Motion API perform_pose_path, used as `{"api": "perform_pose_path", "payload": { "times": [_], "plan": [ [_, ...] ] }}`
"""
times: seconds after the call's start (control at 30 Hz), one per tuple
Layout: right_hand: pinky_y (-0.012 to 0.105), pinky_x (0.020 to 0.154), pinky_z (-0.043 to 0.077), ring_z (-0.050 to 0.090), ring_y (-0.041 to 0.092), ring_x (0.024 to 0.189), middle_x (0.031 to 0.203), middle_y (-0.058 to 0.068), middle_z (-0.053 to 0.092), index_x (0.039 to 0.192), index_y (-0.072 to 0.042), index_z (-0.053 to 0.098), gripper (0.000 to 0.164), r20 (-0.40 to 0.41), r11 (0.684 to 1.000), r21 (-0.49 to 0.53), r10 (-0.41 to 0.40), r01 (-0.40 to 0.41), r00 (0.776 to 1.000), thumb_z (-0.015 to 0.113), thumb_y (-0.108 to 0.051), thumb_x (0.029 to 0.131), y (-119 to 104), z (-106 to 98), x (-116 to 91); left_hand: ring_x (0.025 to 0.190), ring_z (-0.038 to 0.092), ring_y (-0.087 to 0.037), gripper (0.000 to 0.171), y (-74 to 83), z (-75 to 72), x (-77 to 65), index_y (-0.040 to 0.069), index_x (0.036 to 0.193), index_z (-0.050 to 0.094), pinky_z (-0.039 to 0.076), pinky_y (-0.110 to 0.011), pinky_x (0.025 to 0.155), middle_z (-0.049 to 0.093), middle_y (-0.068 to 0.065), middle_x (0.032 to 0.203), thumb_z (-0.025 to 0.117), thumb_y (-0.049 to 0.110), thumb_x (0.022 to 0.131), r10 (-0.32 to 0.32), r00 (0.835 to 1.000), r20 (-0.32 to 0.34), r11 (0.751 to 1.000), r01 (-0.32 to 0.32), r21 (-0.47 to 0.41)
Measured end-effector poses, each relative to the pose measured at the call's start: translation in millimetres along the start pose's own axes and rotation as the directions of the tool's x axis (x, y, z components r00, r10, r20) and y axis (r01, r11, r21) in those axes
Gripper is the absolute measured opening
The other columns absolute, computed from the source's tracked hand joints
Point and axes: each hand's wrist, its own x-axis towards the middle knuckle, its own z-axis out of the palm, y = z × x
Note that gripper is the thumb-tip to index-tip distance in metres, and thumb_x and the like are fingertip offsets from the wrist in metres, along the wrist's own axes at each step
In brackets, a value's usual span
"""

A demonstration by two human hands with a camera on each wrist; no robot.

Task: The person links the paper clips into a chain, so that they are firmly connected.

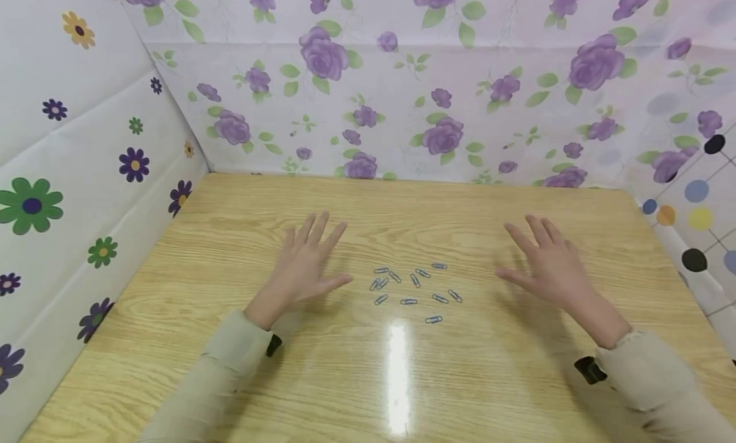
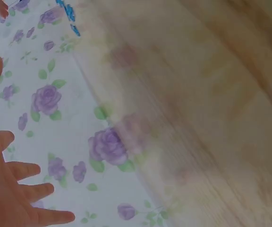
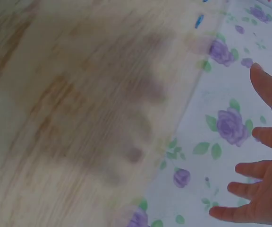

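Note:
Several blue paper clips [image 1: 409, 302] lie scattered on the wooden table [image 1: 460, 379] between the two hands. To their left, the left hand [image 1: 305, 264] is held over the table with fingers spread, touching no clip. The right hand [image 1: 546, 264] hovers on the other side, its fingers also spread and holding nothing. In the left wrist view, the left hand [image 2: 13, 184] shows spread fingers, with some blue clips [image 2: 70, 13] near the top. The right wrist view has the right hand [image 3: 268, 175] at its right edge and a blue clip [image 3: 199, 21] near the top.
A white cloth with purple roses [image 1: 379, 110] hangs behind the table's far edge. On the left is a cloth with colourful flowers [image 1: 86, 168]; at the right stands a dotted cloth [image 1: 696, 219]. A bright light reflection [image 1: 398, 379] shows on the tabletop.

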Motion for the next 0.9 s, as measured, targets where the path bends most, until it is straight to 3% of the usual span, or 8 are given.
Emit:
{"api": "perform_pose_path", "payload": {
  "times": [0.17,0.37,0.63,0.9],
  "plan": [
    [0.066,0.080,0.035,0.035,0.049,0.117,0.131,0.030,0.038,0.134,-0.005,0.043,0.074,-0.018,0.994,0.079,-0.074,0.076,0.997,0.071,-0.042,0.075,-2,11,6,0.131,0.024,-0.038,0.084,-3.1,9.5,11.6,0.014,0.145,0.024,0.025,-0.059,0.099,0.025,-0.019,0.145,0.057,0.057,0.080,0.070,0.997,0.007,0.995,-0.070,-0.074],
    [0.060,0.080,0.039,0.043,0.045,0.109,0.122,0.027,0.048,0.130,-0.003,0.048,0.069,0.035,0.983,0.160,-0.098,0.091,0.995,0.073,-0.037,0.074,-8,22,12,0.120,0.040,-0.033,0.079,-4.9,20.2,24.8,0.014,0.142,0.030,0.035,-0.049,0.095,0.041,-0.016,0.134,0.061,0.052,0.081,0.131,0.991,0.020,0.981,-0.127,-0.146],
    [0.048,0.078,0.044,0.052,0.036,0.094,0.103,0.020,0.058,0.118,0.000,0.059,0.058,0.071,0.955,0.256,-0.175,0.151,0.982,0.077,-0.029,0.071,-20,39,24,0.112,0.045,-0.026,0.071,0.0,32.2,42.4,0.016,0.140,0.036,0.041,-0.042,0.090,0.048,-0.013,0.125,0.065,0.044,0.082,0.155,0.985,0.082,0.955,-0.128,-0.268],
    [0.040,0.073,0.043,0.052,0.025,0.088,0.099,0.010,0.059,0.110,-0.008,0.067,0.043,0.174,0.910,0.380,-0.249,0.168,0.953,0.076,-0.027,0.073,-26,56,29,0.100,0.048,-0.022,0.064,5.8,41.2,54.3,0.021,0.139,0.038,0.044,-0.037,0.081,0.049,-0.011,0.120,0.065,0.038,0.083,0.223,0.954,0.201,0.933,-0.149,-0.329]
  ]
}}
